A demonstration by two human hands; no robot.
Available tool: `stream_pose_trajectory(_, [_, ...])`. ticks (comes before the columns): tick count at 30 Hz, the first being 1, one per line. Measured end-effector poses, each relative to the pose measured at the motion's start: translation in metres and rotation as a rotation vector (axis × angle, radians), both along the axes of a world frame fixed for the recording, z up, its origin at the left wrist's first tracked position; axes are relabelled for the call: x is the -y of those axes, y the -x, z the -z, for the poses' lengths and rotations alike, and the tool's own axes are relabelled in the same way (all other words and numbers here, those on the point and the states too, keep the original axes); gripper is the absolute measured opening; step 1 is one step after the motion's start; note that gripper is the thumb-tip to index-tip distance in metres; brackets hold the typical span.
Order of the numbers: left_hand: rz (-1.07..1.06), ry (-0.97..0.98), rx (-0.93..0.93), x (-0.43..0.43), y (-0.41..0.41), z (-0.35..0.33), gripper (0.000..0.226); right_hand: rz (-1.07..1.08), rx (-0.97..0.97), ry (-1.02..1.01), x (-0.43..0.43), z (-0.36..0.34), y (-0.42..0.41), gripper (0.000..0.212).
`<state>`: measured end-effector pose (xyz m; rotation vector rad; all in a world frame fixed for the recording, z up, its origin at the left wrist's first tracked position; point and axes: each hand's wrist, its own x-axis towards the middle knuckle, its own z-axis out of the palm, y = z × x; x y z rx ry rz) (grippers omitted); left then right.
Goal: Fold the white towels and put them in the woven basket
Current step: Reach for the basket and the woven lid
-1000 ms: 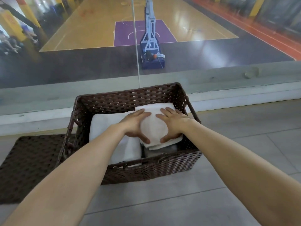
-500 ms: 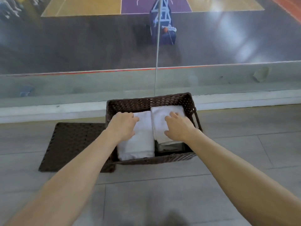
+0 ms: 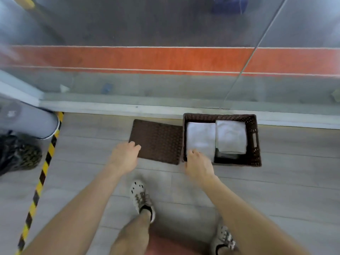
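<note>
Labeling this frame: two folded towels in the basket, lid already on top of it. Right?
No. The head view shows the lid lying flat on the floor left of the woven basket, not on it. Two folded white towels are in the basket.

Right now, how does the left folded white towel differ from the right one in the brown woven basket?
The left folded white towel reaches nearly to the near wall of the brown woven basket; the right folded white towel stops short, exposing something grey. The right hand overlaps the left towel's near corner; the right towel is uncovered. Both lie flat, side by side.
</note>
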<state>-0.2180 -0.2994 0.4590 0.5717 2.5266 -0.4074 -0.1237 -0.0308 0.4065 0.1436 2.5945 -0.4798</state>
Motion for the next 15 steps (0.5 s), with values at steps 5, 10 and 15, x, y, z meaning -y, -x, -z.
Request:
stream_pose_trajectory(5, [0.001, -0.024, 0.032, 0.067, 0.040, 0.044, 0.020, 0.077, 0.058, 0.004, 0.079, 0.039, 0.036, 0.026])
stream_pose_trajectory(10, [0.032, 0.017, 0.156, 0.133, 0.067, 0.156, 0.028, 0.138, 0.162, -0.016, 0.140, 0.134, 0.062, 0.030])
stream_pose_trajectory(15, [0.059, -0.064, 0.279, 0.172, 0.076, 0.310, 0.040, 0.127, 0.285, -0.077, 0.170, 0.275, 0.073, 0.040])
